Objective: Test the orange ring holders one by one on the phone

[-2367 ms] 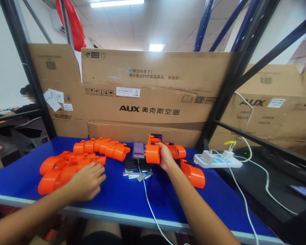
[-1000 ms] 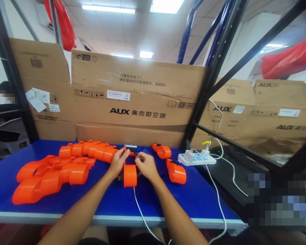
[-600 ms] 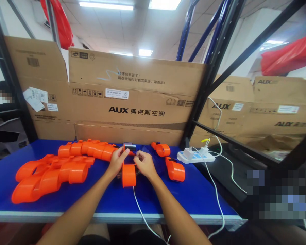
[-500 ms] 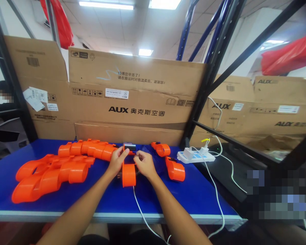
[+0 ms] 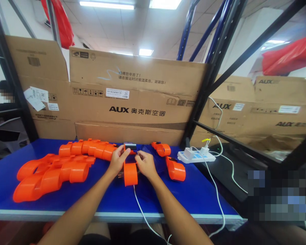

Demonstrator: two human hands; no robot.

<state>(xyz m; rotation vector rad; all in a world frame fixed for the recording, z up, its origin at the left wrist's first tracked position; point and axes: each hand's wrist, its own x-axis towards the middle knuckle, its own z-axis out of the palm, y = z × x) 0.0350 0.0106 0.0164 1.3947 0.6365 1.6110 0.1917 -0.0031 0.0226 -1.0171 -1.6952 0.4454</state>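
My left hand (image 5: pixel 118 159) pinches the upper part of an orange plastic band (image 5: pixel 131 174) at the middle of the table. The band's wide loop hangs below my fingers, toward me. Just to the right, my right hand (image 5: pixel 146 163) is closed, thumb and forefinger pinched at the band's upper right side; what they hold is too small and hidden to name. A small dark box with a pale top edge (image 5: pixel 130 146) sits right behind my fingertips. From beneath the band a white cable (image 5: pixel 142 211) runs down over the table's front edge.
Several orange bands lie in rows on the left (image 5: pixel 51 180) and behind (image 5: pixel 88 148). Two single bands (image 5: pixel 177 171) lie at the right, beside a white power strip (image 5: pixel 193 156) with plugs. Cardboard (image 5: pixel 137 98) stands behind the blue table (image 5: pixel 102 204); a black post (image 5: pixel 201 98) rises at the right.
The orange band and both hands have shifted very slightly to the right in the picture. My grip looks the same.
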